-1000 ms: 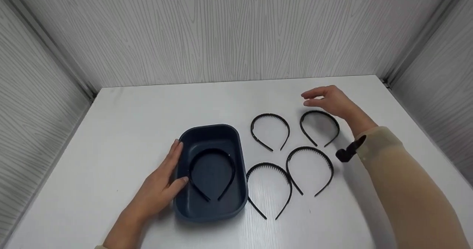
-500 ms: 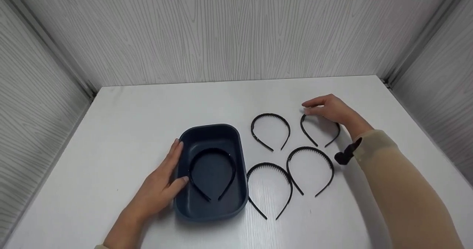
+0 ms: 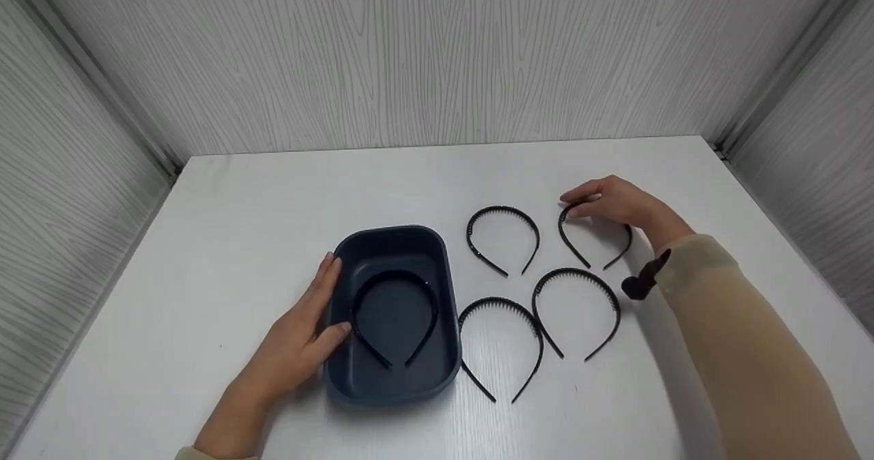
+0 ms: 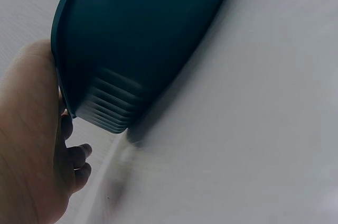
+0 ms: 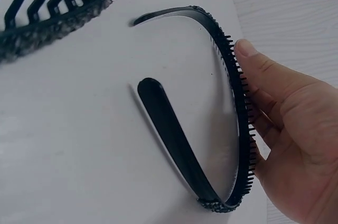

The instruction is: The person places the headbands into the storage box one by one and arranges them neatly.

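Note:
My left hand rests along the left side of a dark blue plastic container, fingers fairly straight against its outer wall and thumb tip at the rim. Inside the container lies one black headband. At the back right, my right hand pinches the top of another black toothed headband. In the right wrist view, thumb and fingers stand on either side of that headband's toothed band, its two ends pointing away from the palm. The left wrist view shows the container's ribbed inner wall.
Three more black headbands lie on the white table: one at the back, one in front near the container, and one to its right. The front two touch. Panels enclose the table's back and sides.
My right hand has come down from above the back-right headband, and its thumb and fingers have closed on the band's top. The left hand and the container stay in place.

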A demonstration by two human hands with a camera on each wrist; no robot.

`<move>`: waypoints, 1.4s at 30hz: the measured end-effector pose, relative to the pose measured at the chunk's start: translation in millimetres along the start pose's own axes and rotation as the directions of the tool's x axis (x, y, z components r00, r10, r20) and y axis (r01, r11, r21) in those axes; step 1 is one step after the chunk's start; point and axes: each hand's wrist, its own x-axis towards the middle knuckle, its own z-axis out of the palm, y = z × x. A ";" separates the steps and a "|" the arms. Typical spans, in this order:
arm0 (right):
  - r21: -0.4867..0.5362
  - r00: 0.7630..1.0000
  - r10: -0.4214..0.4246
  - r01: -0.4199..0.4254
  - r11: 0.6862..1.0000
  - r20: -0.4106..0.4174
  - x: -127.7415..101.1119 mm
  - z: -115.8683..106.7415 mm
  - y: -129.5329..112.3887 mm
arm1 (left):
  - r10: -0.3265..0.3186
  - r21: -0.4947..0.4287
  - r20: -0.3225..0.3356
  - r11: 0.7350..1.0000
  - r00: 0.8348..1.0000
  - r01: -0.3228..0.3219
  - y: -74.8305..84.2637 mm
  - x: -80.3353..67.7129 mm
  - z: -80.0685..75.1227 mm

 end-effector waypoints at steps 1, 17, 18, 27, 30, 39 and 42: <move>-0.001 1.000 -0.003 0.003 1.000 0.002 0.5 0.2 0.4 | -0.001 0.001 0.000 1.000 1.000 0.001 -0.1 0.1 0.2; 0.009 0.998 -0.063 0.063 0.998 -0.005 3.9 4.5 5.9 | 0.009 0.000 -0.005 1.000 1.000 -0.009 0.4 -0.3 -0.2; 0.007 0.998 -0.067 0.067 0.998 -0.007 4.1 4.7 5.6 | 0.014 -0.002 -0.007 1.000 1.000 -0.014 0.2 -0.2 -0.1; 0.013 0.998 -0.054 0.054 0.998 -0.029 5.4 7.4 6.6 | 0.015 -0.005 -0.008 1.000 1.000 -0.015 -1.1 -0.1 0.6; 0.013 0.998 -0.041 0.041 0.999 -0.040 5.0 8.7 6.1 | 0.013 -0.008 -0.009 1.000 1.000 -0.013 -0.6 -0.7 0.5; -0.006 0.997 -0.031 0.031 1.000 -0.065 2.5 10.6 7.4 | 0.018 -0.016 -0.008 1.000 1.000 -0.018 0.5 -0.8 1.4; -0.009 0.997 -0.028 0.027 1.000 -0.068 1.5 10.0 9.1 | 0.020 -0.019 -0.005 1.000 1.000 -0.020 0.4 -0.6 1.7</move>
